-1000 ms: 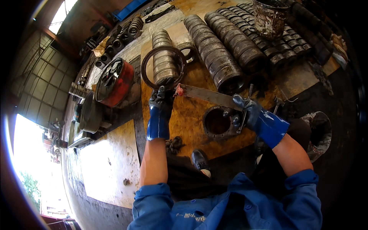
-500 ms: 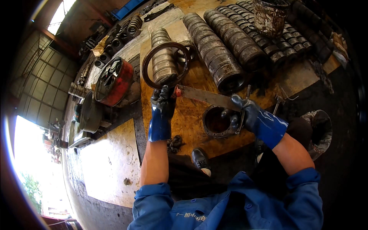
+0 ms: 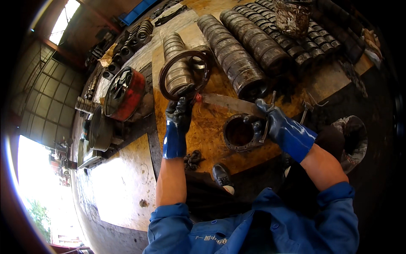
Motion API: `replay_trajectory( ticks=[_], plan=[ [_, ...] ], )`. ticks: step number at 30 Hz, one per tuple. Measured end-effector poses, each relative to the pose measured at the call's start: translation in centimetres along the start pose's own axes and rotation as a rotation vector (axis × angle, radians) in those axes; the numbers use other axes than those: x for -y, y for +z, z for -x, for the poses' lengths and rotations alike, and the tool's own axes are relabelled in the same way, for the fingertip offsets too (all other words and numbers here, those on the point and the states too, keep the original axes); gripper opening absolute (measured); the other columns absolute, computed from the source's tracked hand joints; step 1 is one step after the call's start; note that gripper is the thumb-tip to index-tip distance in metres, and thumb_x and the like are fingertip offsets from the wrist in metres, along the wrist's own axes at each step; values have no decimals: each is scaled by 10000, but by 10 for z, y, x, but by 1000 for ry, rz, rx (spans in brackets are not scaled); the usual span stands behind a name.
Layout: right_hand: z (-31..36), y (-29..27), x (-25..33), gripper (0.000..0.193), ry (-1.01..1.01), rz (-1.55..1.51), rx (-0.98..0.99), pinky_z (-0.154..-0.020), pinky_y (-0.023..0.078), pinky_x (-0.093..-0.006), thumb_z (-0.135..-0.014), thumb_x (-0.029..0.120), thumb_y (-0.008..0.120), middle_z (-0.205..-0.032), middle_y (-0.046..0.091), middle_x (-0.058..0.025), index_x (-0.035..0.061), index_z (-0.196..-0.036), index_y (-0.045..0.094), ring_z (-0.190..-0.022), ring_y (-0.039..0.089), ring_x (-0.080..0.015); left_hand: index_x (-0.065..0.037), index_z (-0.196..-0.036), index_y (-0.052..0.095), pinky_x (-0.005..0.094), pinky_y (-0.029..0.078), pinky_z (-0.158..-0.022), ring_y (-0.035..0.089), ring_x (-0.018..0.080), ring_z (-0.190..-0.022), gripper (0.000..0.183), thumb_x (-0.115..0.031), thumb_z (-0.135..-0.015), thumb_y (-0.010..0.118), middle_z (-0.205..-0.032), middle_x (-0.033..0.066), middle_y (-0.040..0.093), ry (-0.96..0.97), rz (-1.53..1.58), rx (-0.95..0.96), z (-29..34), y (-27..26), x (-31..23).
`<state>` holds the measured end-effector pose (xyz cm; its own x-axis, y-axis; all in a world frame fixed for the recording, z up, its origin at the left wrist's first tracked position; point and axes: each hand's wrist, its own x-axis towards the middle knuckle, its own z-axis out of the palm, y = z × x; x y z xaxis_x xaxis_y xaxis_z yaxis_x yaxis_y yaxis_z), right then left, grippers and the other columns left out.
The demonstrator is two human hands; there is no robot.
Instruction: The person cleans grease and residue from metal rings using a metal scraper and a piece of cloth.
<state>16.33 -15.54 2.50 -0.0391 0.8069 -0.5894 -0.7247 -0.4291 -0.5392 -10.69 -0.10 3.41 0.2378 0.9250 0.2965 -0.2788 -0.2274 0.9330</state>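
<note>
My left hand, in a blue and black rubber glove, is closed on the lower edge of a large dark metal ring, held up and tilted. My right hand, gloved alike, grips a flat metal strip. Red paste coats the strip's far end, which is close to the ring's lower right edge; whether they touch I cannot tell. A thin rod also runs through or behind the right hand's fingers. Beneath that hand sits a round flanged metal part with a dark, wide opening.
Rows of stacked metal rings lie across the stained worktop, one stack behind the held ring. A grimy bucket stands far right. Left are a red drum and a pale sheet. An open-topped cylinder is at right.
The held ring has shifted slightly right and down and is tilted differently. The strip's pasted end remains near its lower edge, and the strip has turned a little in my right hand.
</note>
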Motion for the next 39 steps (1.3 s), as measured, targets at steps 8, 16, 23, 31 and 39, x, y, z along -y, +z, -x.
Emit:
replay_trajectory(
  ticks=[8, 16, 23, 31, 39],
  plan=[
    [0, -9, 9, 489, -58, -35, 26, -420, 500, -341, -911, 411, 595, -789, 642, -154, -9, -1158, 543, -512, 602, -217, -4, -1179, 595, 426, 546, -891, 631, 289, -1012, 290, -118, -914, 627, -1152, 152, 625, -34, -20, 67, 0, -6, -3],
    [-11, -31, 19, 478, -258, -39, 327, -700, 576, -334, -974, 307, 483, -1104, 590, -241, -119, -1192, 480, -806, 641, -238, 25, -1214, 562, 349, 522, -883, 622, 226, -1025, 344, -209, -962, 567, -1173, 135, 634, -108, -51, 218, -1, -5, -15],
    [-37, -62, 16, 537, -264, -250, 387, -684, 581, -373, -928, 303, 584, -1117, 586, -272, -107, -1256, 473, -887, 657, -286, 5, -1187, 573, 396, 565, -836, 649, 251, -973, 286, -151, -947, 577, -1122, 139, 652, -192, 139, 56, -2, 3, -19],
    [-21, -46, 14, 325, -304, -202, 364, -670, 563, -329, -906, 244, 549, -956, 613, -178, -69, -992, 557, -793, 653, -245, -23, -1268, 513, 441, 527, -928, 583, 293, -1108, 322, -139, -967, 516, -1266, 154, 563, -236, 655, 22, -12, -15, 2],
    [6, -1, -6, 327, -114, -138, 208, -442, 528, -334, -907, 323, 626, -840, 615, -74, 19, -1024, 603, -556, 582, -187, -40, -1344, 427, 435, 485, -978, 571, 297, -1135, 512, -266, -923, 611, -1332, 134, 518, -53, 460, 75, -9, -4, 5]
  ],
)
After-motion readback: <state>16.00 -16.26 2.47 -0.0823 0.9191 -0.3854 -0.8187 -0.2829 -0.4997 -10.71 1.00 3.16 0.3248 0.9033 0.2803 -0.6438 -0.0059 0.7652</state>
